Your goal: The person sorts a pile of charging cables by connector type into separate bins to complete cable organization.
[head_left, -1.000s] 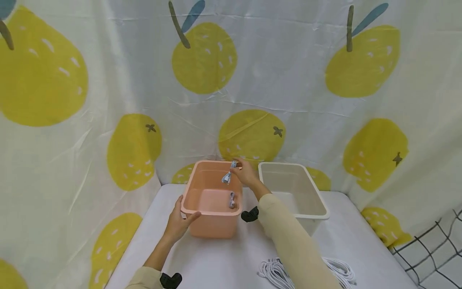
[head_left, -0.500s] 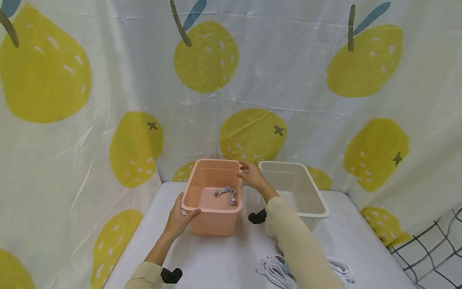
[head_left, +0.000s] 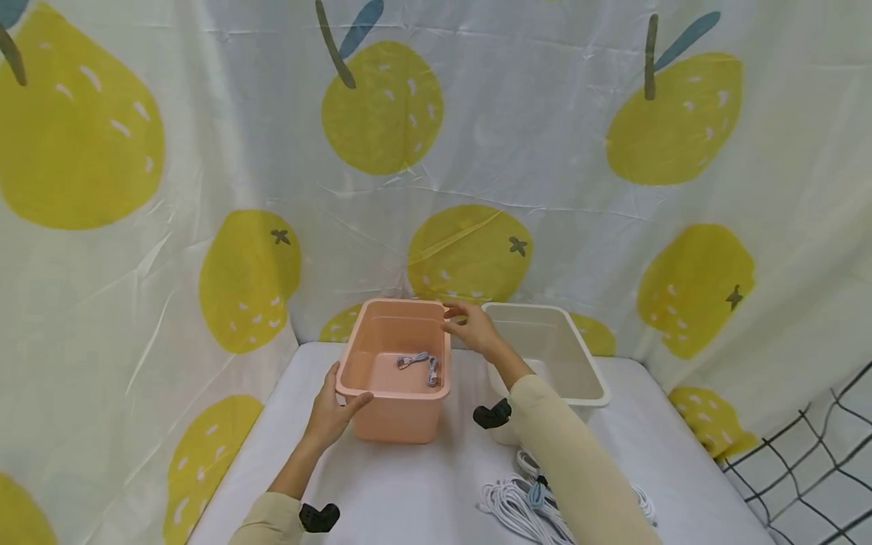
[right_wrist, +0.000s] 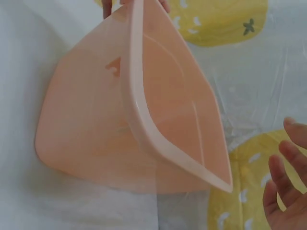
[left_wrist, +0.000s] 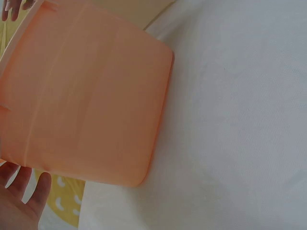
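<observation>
My left hand grips the front left corner of a peach plastic bin, thumb over the front rim and fingers along the left side. In the left wrist view, its fingertips meet the bin's outer wall. Two small tied charging cables lie on the bin's floor: one cable at an angle, the other cable beside the right wall. At the bin's back right rim, my right hand hovers with fingers loosely bent and nothing in them; the right wrist view has these fingers apart from the bin.
A cream bin stands just to the right. Coiled white cables lie at the front right of the white table, partly hidden by the right sleeve. A fruit-print curtain hangs behind. Black wire mesh is at far right.
The right hand has released a small tied cable, which dropped onto the peach bin's floor next to the other one. The right fingers have opened near the rim; the left hand stays put.
</observation>
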`<act>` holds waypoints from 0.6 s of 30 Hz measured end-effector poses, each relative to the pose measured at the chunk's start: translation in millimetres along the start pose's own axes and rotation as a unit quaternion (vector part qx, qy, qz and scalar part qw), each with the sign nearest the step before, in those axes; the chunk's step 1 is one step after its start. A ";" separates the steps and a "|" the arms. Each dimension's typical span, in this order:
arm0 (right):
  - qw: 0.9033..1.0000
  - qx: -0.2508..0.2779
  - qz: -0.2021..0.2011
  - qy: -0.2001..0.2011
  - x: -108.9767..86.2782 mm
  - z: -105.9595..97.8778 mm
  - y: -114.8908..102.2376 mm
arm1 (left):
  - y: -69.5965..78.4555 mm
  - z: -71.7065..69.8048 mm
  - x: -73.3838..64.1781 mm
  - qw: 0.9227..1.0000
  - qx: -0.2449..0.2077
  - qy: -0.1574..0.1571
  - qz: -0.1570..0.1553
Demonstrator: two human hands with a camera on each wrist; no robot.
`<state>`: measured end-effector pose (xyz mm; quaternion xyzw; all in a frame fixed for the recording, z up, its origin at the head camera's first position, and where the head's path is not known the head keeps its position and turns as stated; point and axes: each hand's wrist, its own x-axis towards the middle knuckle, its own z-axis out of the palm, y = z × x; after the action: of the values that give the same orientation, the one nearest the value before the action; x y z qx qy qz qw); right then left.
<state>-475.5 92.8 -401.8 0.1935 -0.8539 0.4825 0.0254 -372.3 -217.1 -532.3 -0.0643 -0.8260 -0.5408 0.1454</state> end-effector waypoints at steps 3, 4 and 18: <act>1.000 0.004 -0.006 0.003 -5.4 -2.9 -5.3 | 0.2 -0.5 0.5 1.000 -0.002 0.000 -0.003; 1.000 0.005 -0.007 0.005 -7.9 -4.8 -6.3 | 0.8 0.0 0.7 1.000 -0.003 -0.001 -0.003; 0.999 -0.010 -0.041 -0.012 -35.9 -23.2 -11.8 | 7.3 -1.0 -2.3 1.000 0.015 -0.006 -0.017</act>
<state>-441.5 117.7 -388.1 0.2336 -0.8504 0.4701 0.0366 -368.0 -215.0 -526.2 -0.0516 -0.8358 -0.5304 0.1323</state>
